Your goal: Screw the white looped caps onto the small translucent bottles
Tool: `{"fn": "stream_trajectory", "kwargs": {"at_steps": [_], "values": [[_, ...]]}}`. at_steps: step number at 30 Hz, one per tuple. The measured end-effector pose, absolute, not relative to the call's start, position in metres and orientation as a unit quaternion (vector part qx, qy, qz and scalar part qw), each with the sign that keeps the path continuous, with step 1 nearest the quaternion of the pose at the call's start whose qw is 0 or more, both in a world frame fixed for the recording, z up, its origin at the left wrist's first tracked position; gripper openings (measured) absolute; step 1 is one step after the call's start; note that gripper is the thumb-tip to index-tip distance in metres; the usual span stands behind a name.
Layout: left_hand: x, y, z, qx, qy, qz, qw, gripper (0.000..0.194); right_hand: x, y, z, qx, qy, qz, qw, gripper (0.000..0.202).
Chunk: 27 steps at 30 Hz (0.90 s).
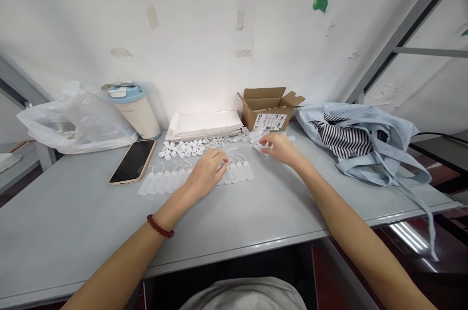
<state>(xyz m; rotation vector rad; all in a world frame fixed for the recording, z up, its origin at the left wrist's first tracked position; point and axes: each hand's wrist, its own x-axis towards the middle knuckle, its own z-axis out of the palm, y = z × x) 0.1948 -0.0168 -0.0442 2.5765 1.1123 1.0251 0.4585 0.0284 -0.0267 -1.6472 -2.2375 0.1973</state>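
"Where's the left hand (208,171)?"

"Over the row of translucent pieces (166,183), which shows on both sides of it. Its fingers bend toward the thumb; I can't tell if it grips anything."

"And the right hand (280,148)?"

"Farther forward, fingers half curled at the loose translucent pieces (252,135). Whether its fingertips close on one, I can't tell. The open cardboard box (268,111) stands just beyond it."

"What's beyond the left hand?"

"White caps (185,148), heaped ahead and to its left, with pale strings (218,142) beside them. Farther on lies a flat white stack (206,125)."

"Left of that hand?"

"A phone (132,163), then a tumbler (141,115) and a plastic bag (78,122) farther off."

"Right of the right hand?"

"A pale blue bag (395,117), well apart from it, its strap hanging over the edge of the table (237,217)."
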Motion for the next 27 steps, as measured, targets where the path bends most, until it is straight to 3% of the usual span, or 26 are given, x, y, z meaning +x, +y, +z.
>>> {"fn": "stream_trajectory", "kwargs": {"at_steps": [8,17,22,27], "values": [[0.197,-0.02,-0.045,0.85,0.382,0.352,0.09,0.012,0.442,0.022,-0.032,-0.6,-0.788,0.07,0.122,0.019],[0.203,-0.027,-0.031,0.728,0.45,0.453,0.249,0.012,0.415,-0.007,-0.017,-0.433,-0.797,0.221,0.359,0.02],[0.206,-0.029,-0.026,0.65,0.462,0.494,0.346,0.018,0.402,-0.019,-0.015,-0.385,-0.8,0.265,0.376,0.019],[0.209,-0.032,-0.026,0.654,0.443,0.497,0.359,0.019,0.401,-0.019,-0.019,-0.381,-0.803,0.262,0.377,0.022]]}}
